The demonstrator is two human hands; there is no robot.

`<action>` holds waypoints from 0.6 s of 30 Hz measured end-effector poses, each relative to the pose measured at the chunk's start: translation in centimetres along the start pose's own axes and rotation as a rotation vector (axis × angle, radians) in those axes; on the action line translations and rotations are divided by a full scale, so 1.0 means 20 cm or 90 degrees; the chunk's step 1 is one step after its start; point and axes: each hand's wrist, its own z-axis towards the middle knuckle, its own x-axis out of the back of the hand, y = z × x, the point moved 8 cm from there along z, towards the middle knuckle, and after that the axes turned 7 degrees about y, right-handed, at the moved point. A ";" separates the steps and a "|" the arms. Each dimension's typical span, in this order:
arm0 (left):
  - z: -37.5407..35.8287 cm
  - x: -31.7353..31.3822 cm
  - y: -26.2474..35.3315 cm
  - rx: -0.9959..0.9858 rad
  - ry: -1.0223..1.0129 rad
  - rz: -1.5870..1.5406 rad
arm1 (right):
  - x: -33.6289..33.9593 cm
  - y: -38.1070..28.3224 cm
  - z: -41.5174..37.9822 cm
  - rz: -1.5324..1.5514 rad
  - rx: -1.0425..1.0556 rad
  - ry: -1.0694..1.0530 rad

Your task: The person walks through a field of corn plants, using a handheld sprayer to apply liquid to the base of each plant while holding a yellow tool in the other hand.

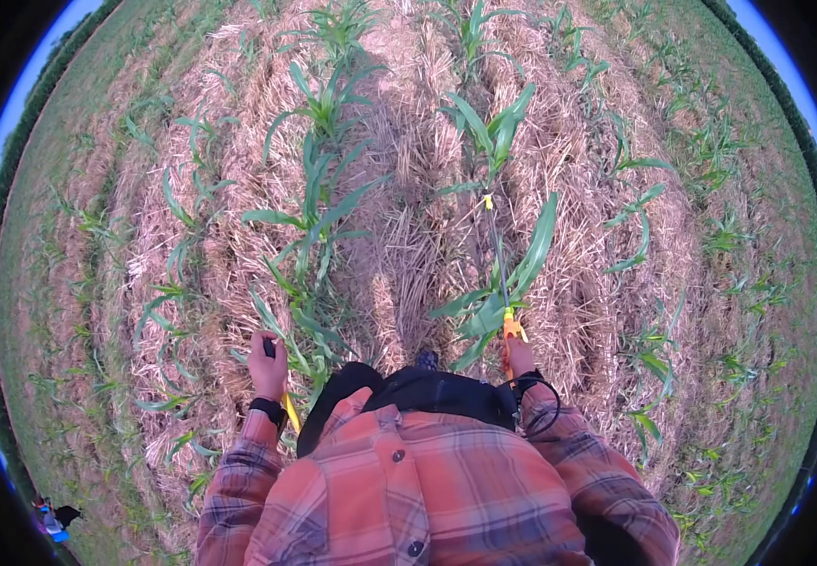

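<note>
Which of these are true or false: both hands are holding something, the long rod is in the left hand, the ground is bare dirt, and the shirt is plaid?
1. Both hands hold something. True: the left hand grips a dark handle and the right hand grips a tool.
2. The long rod is in the left hand. False: the thin rod with an orange grip extends forward from the right hand.
3. The ground is bare dirt. False: dry straw covers it between rows of young corn plants.
4. The shirt is plaid. True: the plaid shirt is orange-red.
</note>
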 end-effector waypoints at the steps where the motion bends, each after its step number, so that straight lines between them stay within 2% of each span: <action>1: 0.02 0.05 0.07 -0.023 0.009 -0.026 | 0.03 0.02 0.04 -0.004 -0.005 -0.003; 4: 0.06 0.27 0.29 -0.039 0.031 -0.031 | 0.03 -0.03 0.07 0.052 -0.055 0.008; 5: 0.05 0.36 0.44 -0.068 0.068 -0.087 | 0.01 -0.06 0.07 0.050 -0.056 0.006; 7: 0.09 0.46 0.40 -0.008 0.067 -0.139 | -0.01 -0.10 0.07 0.058 -0.083 0.036; 10: 0.26 0.34 0.36 -0.005 0.062 -0.099 | -0.12 -0.19 0.12 0.014 -0.081 0.011; 11: 0.35 0.23 0.39 -0.038 0.063 -0.098 | -0.16 -0.20 0.14 -0.002 -0.095 0.005; 12: 0.44 0.09 0.30 0.014 0.006 -0.081 | -0.21 -0.24 0.17 -0.037 -0.088 0.014; 13: 0.54 -0.05 0.19 -0.022 -0.018 -0.024 | -0.27 -0.28 0.20 -0.041 -0.082 0.017; 14: 0.61 -0.18 0.09 0.017 -0.037 -0.018 | -0.33 -0.29 0.23 -0.072 -0.076 0.007; 16: 0.75 -0.28 0.07 -0.010 -0.020 -0.038 | -0.47 -0.39 0.28 -0.152 -0.059 -0.005; 17: 0.80 -0.30 0.04 -0.004 -0.016 -0.050 | -0.55 -0.48 0.26 -0.201 -0.043 -0.041; 18: 0.85 -0.30 0.01 0.004 -0.015 -0.052 | -0.63 -0.51 0.32 -0.274 0.057 -0.094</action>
